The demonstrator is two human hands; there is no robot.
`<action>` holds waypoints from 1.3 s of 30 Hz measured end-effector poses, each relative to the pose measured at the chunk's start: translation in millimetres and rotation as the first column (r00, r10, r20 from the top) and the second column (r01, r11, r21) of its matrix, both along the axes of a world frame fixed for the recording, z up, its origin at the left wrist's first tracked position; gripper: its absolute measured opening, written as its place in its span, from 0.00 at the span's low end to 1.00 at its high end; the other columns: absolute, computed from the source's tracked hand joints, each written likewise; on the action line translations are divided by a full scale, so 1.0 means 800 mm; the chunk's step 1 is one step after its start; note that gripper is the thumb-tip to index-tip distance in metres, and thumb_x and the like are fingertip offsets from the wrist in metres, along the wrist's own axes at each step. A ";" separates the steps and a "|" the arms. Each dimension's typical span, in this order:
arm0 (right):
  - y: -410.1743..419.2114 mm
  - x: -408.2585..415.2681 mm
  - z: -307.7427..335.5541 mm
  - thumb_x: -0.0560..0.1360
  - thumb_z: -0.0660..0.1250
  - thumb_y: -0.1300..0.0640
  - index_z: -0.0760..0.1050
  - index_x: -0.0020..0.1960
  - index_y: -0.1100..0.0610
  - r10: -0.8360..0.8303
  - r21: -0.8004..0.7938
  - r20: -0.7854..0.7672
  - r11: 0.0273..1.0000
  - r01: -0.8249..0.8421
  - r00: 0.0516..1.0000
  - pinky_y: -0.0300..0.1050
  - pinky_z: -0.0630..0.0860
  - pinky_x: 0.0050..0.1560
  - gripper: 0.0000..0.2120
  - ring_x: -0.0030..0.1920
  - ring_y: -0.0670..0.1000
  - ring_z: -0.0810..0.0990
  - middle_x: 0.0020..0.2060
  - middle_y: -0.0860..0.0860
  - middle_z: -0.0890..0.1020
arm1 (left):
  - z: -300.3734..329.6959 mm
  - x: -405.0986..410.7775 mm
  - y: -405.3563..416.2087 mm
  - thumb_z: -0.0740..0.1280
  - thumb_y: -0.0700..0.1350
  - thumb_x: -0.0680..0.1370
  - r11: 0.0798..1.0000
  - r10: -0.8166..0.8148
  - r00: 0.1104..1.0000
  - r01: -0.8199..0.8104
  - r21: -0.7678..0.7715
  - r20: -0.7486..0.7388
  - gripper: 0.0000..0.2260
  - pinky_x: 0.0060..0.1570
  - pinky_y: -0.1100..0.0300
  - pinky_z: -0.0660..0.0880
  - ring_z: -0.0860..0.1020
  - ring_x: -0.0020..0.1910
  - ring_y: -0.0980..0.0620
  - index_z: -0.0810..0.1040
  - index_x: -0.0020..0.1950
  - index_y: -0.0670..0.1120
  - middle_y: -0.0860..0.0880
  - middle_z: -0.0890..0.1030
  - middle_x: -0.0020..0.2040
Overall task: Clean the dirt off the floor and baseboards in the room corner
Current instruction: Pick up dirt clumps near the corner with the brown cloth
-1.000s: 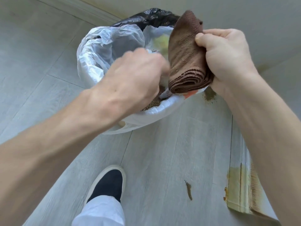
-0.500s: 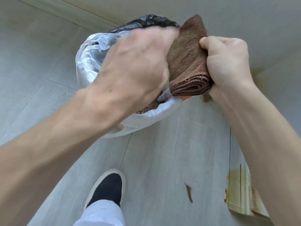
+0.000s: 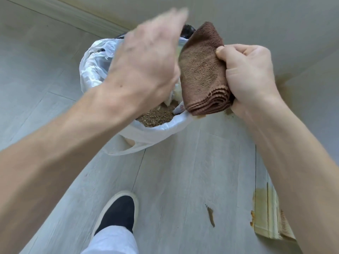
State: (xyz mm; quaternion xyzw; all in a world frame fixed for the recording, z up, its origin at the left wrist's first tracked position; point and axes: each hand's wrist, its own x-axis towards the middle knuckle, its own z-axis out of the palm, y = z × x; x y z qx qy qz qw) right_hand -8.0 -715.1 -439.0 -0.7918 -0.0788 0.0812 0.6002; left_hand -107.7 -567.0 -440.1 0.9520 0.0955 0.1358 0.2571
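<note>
The right hand [image 3: 251, 77] grips a folded brown cloth [image 3: 203, 70], thumb on its upper edge and fingers curled behind, holding it upright over the near rim of a trash bin lined with a white plastic bag [image 3: 93, 70]. The left hand [image 3: 148, 57] hangs just beside the cloth with fingers straight and holding nothing; it is blurred, so I cannot tell whether it touches the fabric. Brown crumbly dirt [image 3: 157, 117] lies inside the bag directly below. The step in hand looks like knocking collected dirt off the cloth into the bin. Much remains: a brown streak [image 3: 211, 216] marks the grey floor [image 3: 183, 171], and the baseboard [image 3: 264, 213] at the right is stained yellow-brown. The next move likely calls for carrying the cloth down to those marks and wiping firmly.
</note>
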 end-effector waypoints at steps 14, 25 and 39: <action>-0.006 0.021 -0.003 0.82 0.65 0.66 0.80 0.46 0.66 -0.128 0.286 -0.095 0.947 0.150 0.987 0.57 0.85 0.48 0.08 0.42 0.57 0.85 0.40 0.60 0.85 | -0.008 -0.025 -0.016 0.56 0.42 0.70 0.979 -0.153 0.984 0.164 -0.124 0.094 0.23 0.51 0.49 0.81 0.85 0.47 0.43 0.88 0.52 0.54 0.48 0.88 0.47; -0.053 -0.015 0.031 0.85 0.61 0.57 0.78 0.60 0.65 0.103 0.498 -0.315 0.864 0.072 0.944 0.58 0.84 0.52 0.12 0.53 0.58 0.86 0.53 0.62 0.85 | -0.014 0.007 -0.060 0.58 0.56 0.83 0.956 -0.287 0.946 0.292 -0.014 0.152 0.30 0.80 0.53 0.55 0.56 0.82 0.47 0.57 0.84 0.49 0.47 0.56 0.84; -0.349 -0.240 -0.185 0.79 0.68 0.67 0.75 0.67 0.63 -0.543 -0.075 -0.683 0.718 0.692 0.489 0.53 0.85 0.49 0.17 0.55 0.57 0.86 0.62 0.63 0.83 | -0.162 -0.048 -0.175 0.57 0.57 0.85 0.803 -0.596 0.760 0.570 -0.175 -0.259 0.27 0.75 0.51 0.65 0.62 0.80 0.49 0.60 0.83 0.52 0.52 0.58 0.84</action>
